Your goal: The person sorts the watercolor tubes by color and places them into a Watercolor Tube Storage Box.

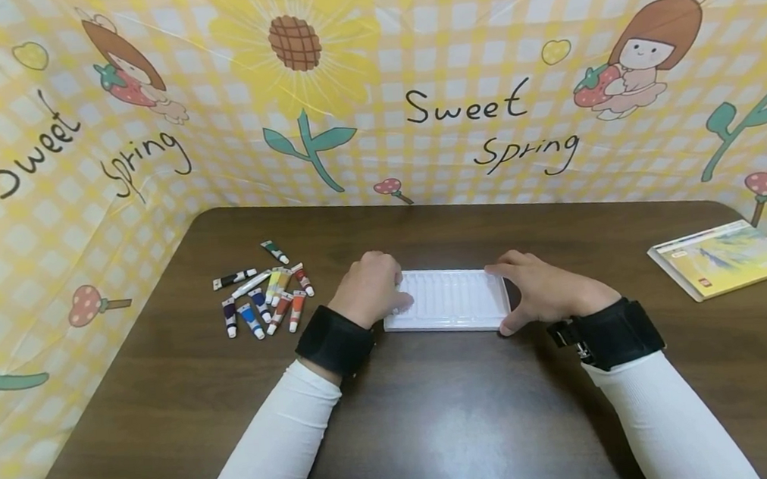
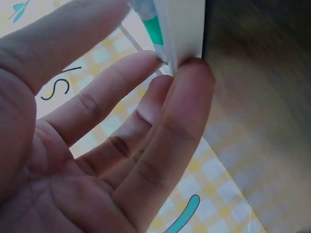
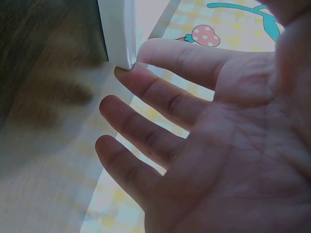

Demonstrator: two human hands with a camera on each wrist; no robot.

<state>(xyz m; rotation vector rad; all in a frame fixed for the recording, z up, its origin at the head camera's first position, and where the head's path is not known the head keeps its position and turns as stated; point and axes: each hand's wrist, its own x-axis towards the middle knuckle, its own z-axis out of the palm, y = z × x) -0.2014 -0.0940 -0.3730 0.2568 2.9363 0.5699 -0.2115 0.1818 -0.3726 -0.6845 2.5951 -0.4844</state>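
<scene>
A white plastic tray point(image 1: 449, 328) with narrow parallel slots lies flat on the table. My left hand point(image 1: 369, 290) is at its left end. In the left wrist view, a small paint tube point(image 2: 153, 31) with a green band sits between thumb and fingers, right against the tray's white side point(image 2: 187, 29). The head view hides this tube behind the hand. My right hand point(image 1: 543, 286) holds the tray's right end, thumb at the near corner and fingers at the far one. The right wrist view shows fingertips touching the tray's edge point(image 3: 116, 34), the other fingers spread.
Several paint tubes point(image 1: 251, 322) lie in a loose group left of the tray, with a dark green tube point(image 1: 274, 252) farther back. A flat yellow box point(image 1: 727, 259) lies at the far right. Patterned yellow cloth point(image 1: 463, 50) rises behind the brown table point(image 1: 441, 425).
</scene>
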